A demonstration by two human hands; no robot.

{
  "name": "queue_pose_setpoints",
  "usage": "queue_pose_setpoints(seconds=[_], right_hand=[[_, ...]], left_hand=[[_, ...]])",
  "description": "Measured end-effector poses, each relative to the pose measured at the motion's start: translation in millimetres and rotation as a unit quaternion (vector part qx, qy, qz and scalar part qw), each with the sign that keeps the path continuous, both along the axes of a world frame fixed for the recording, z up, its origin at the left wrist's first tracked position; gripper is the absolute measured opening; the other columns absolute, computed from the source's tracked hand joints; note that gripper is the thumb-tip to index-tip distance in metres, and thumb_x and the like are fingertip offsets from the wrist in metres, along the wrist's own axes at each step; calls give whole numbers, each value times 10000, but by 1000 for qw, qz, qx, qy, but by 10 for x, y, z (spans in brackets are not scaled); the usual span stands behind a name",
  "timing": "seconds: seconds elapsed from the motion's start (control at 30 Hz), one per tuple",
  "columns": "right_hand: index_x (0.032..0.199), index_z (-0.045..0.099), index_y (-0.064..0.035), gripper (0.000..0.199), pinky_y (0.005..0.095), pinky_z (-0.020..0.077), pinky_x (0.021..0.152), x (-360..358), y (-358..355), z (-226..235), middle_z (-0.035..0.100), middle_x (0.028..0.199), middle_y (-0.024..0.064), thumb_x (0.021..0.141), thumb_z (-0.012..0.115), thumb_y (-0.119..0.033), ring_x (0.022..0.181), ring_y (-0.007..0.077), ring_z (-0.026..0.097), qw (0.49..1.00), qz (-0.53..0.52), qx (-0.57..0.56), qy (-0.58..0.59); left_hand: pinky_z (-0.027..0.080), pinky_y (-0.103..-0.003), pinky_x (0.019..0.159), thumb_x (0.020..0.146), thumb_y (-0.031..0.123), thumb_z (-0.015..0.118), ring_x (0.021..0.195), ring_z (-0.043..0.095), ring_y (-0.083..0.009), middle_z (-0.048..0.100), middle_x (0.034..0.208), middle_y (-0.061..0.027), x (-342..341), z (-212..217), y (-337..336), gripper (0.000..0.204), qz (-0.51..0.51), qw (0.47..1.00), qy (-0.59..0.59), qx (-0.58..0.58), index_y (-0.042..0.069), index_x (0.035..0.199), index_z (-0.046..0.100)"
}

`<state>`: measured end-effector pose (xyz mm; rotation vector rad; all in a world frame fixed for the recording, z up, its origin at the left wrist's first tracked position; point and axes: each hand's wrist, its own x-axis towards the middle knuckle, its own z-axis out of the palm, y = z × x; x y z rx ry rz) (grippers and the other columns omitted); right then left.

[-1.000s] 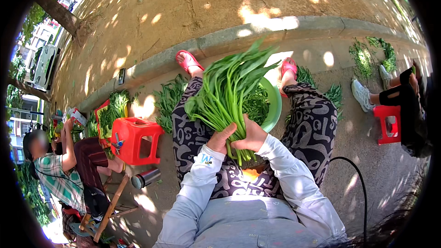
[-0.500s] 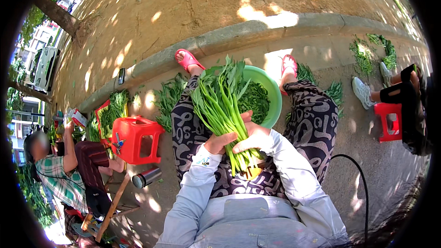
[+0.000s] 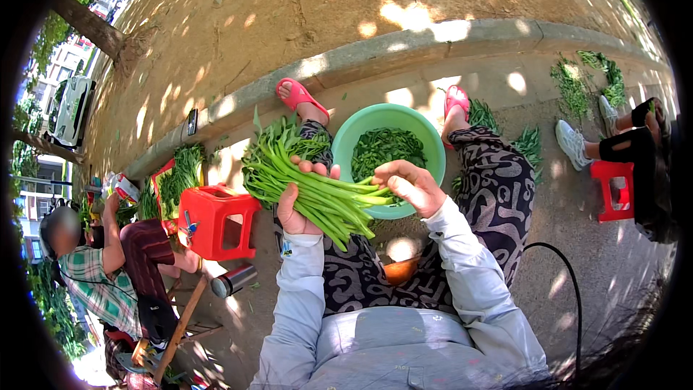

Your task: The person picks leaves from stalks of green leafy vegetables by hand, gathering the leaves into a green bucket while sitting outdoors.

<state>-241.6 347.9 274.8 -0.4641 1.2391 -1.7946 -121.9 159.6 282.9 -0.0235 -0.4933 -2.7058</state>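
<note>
My left hand (image 3: 302,206) is wrapped round a thick bunch of leafy green vegetables (image 3: 325,195). The leaves point to the far left and the pale stems to the right. At the stem ends, my right hand (image 3: 415,186) is closed, thumb and fingers pinching at the stem tips. Both hands are above my lap, the right one over the near edge of a light green basin (image 3: 436,155). Inside the basin lie loose dark green leaves (image 3: 390,153). My two feet in pink sandals stand beyond it on either side.
Left of me stand a red plastic stool (image 3: 213,227) and a metal flask (image 3: 234,279); a seated person (image 3: 101,267) is farther left. A phone (image 3: 192,121) lies by the kerb (image 3: 317,68). Greens (image 3: 527,146) lie on the ground at right, near another seated person's red stool (image 3: 611,189).
The bunch has swung from upright to lying sideways and moved left, uncovering the basin. My right hand has come away from the left hand to the stem ends.
</note>
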Motion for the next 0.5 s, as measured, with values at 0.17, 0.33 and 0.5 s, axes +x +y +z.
queue_pose_setpoints(seconds=[0.17,0.33,0.5], right_hand=[[1087,553,-11,275,248,458,768,21,-30,-119,621,986,67,916,529,-224,874,121,591,997,-71,0,-30],[1055,573,-20,176,246,485,774,53,-56,-253,629,960,58,894,546,-87,828,114,599,993,-109,-53,0],[1052,574,-23,178,260,492,799,74,-46,-95,617,977,55,876,555,-38,851,112,592,993,-110,-32,27]], left_hand=[[272,-433,1063,837,41,516,966,516,-145,494,973,25,1,326,-82,361,50,990,72,108,100,1181,423],[355,-364,921,827,19,499,833,493,-123,462,872,40,44,575,-115,344,59,985,125,107,103,1148,408],[358,-337,836,861,88,507,788,476,-114,456,841,35,50,500,-131,306,12,983,181,13,111,1151,413]])
